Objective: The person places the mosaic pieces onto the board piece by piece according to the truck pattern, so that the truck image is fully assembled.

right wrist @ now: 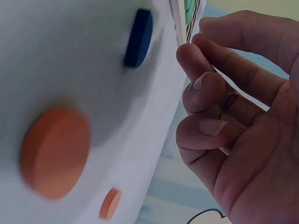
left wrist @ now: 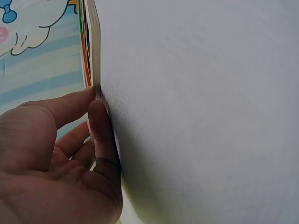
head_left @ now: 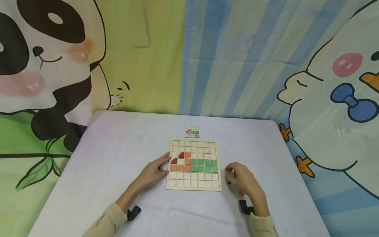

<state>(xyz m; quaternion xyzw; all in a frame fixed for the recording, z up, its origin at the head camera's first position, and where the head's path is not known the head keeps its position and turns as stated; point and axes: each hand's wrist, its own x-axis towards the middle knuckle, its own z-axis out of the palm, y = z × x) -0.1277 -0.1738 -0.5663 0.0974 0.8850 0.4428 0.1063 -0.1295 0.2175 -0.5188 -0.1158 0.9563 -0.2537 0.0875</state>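
A square wooden grid board lies on the table, its cells partly filled with green tiles, orange tiles and red curved pieces. At the board's left edge rests my left hand, thumb and fingers touching the rim apart from each other. My right hand hovers right of the board, fingers loosely bent, with no piece visible in them. Below it in the right wrist view are a dark piece, a large-looking orange piece and a smaller-looking orange piece.
Behind the board lies a small picture card showing a coloured grid pattern. A white cloth covers the table. Curtains printed with a panda and a white bird-like figure hang beyond it. Black straps sit at both wrists.
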